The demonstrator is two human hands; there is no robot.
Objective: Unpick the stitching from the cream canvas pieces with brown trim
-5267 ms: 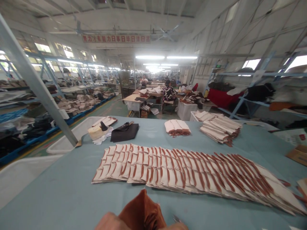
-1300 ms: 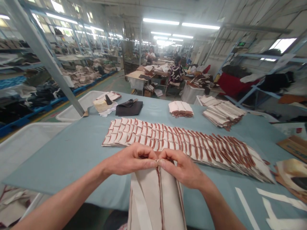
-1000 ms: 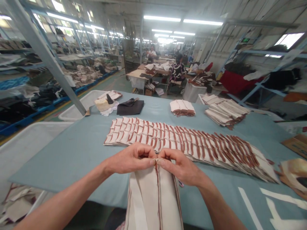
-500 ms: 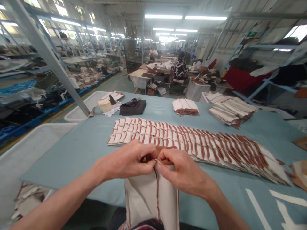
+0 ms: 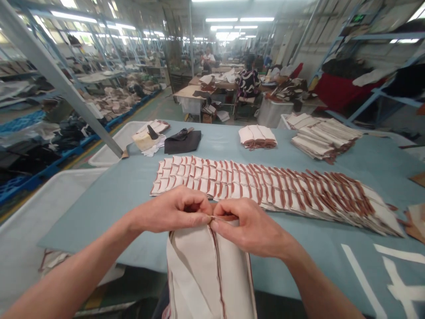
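Observation:
Between my hands hangs a sewn cream fabric piece (image 5: pixel 194 259) with brown edges and a dark seam down its middle; it reaches down over the table's near edge. My left hand (image 5: pixel 181 208) pinches its top edge between thumb and fingers, just left of the seam. Right beside it, my right hand (image 5: pixel 241 223) pinches the same edge on the seam's other side. The thumbs nearly meet. Curled fingers hide part of the top edge. Just beyond my hands lies a long overlapping row of cream pieces with brown edges (image 5: pixel 232 177).
On the blue table (image 5: pixel 109 208) stand a small stack of cream pieces (image 5: pixel 257 134), a larger pile (image 5: pixel 323 137) and a folded black cloth (image 5: pixel 182 141). White strips (image 5: pixel 363 279) lie at right. White bins (image 5: pixel 49 208) flank the left edge. A person (image 5: pixel 248 82) sits farther back.
My hands, still pinching the top edge, have shifted slightly left and up in view. More of the cream piece shows below them, and its left side has bulged outward. The camera view has tilted down.

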